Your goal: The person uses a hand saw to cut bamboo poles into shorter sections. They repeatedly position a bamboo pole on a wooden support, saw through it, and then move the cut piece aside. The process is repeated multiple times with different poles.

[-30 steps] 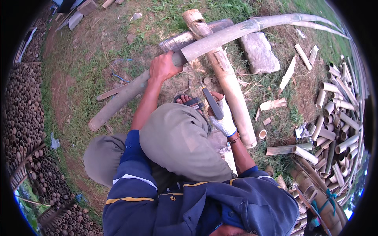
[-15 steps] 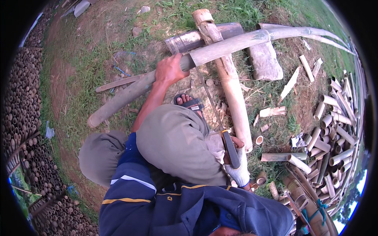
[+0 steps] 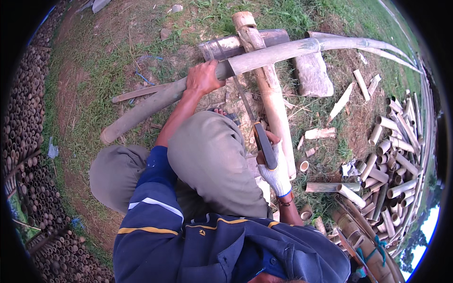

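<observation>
Head view, looking down: closest in are the person's dark blue jacket (image 3: 212, 245) with its pale stripe, and a bent knee in olive trousers (image 3: 212, 160). Just past the knee the right hand (image 3: 273, 165), in a white knit glove, is closed around the dark handle of a hand saw (image 3: 257, 127), whose thin blade runs up and away toward a long bamboo pole (image 3: 264, 54). Farther out, the bare left hand (image 3: 204, 78) is wrapped over that pole, fingers curled around it, right beside where the blade meets it. The bamboo pole lies slanted across the scene, from the grass at lower left up to the right, resting on a paler bamboo log (image 3: 269, 89) that crosses beneath it, with a grey cylinder (image 3: 236, 45) and a flat stone block (image 3: 311, 75) just behind. Off to the right, short cut bamboo pieces (image 3: 396, 155) lie heaped on the grass. Along the left edge, stacked bamboo ends (image 3: 23, 141) show as rows of dark round openings.
</observation>
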Tool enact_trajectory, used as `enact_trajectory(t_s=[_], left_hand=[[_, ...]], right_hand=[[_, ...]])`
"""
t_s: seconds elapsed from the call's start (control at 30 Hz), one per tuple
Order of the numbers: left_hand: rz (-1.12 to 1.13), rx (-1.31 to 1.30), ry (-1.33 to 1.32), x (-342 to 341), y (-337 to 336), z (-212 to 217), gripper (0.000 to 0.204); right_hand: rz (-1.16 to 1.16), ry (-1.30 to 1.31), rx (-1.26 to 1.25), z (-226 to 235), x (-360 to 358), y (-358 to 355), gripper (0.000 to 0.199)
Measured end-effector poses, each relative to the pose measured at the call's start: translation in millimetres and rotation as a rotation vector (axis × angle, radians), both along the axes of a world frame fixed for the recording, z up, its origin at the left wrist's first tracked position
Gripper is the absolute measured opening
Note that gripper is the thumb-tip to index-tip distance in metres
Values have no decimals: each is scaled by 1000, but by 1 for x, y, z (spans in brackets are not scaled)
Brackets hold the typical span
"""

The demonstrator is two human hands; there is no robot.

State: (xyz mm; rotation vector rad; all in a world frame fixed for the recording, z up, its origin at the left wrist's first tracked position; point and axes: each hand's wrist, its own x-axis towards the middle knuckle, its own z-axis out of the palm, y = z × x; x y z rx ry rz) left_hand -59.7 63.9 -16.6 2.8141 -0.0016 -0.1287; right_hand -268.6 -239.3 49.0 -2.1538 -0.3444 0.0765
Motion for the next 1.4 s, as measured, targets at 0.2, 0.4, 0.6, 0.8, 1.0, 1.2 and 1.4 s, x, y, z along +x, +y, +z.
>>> enact_trajectory(t_s=[0.2,0.4,0.6,0.8,1.0,1.2,1.4], left_hand=[[-18,-17,-61,-8,-4,-4,75],[-46,-9,-22,4,-12,7,75],[-31,27,-17,4,-4,2,84],[-5,25,-25,-5,-11,3,80],[-37,-10,-43,3,-13,6,74],[-24,-23,-13,5,-7,15,77],[-13,-24,-51,-8,-6,-3,78]], right_hand=[[-60,250,118,37,-49,-24,69],[-79,137,222,-18,111,54,61],[-121,296,-29,-2,9,8,67],[-115,204,-12,33,-65,-36,71],[-64,103,156,-28,102,45,57],[-108,235,112,-11,29,19,65],[-101,298,46,30,-80,-40,72]])
